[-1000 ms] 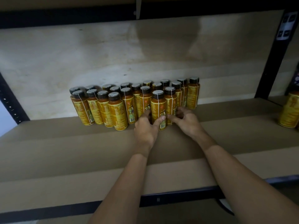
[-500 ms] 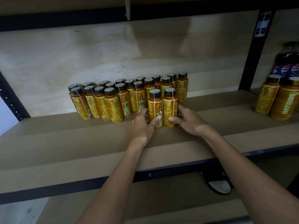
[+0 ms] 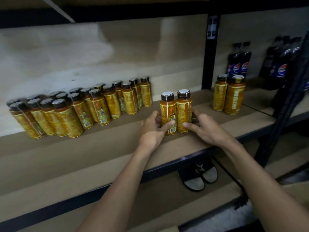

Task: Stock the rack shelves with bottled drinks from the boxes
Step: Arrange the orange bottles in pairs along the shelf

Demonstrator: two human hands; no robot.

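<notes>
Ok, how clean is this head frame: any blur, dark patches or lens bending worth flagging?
Head view: dim throughout, warm cast; the left cluster of amber plastic bottles with dark caps is motion-smeared and leans outward from wide-angle distortion; the two amber bottles in front look fairly sharp, their caps catching glare; the dark cola bottles at far right sink into shadow.

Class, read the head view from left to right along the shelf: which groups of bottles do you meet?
Large cluster of yellow bottles → front pair of bottles → second yellow pair → dark cola bottles.
</notes>
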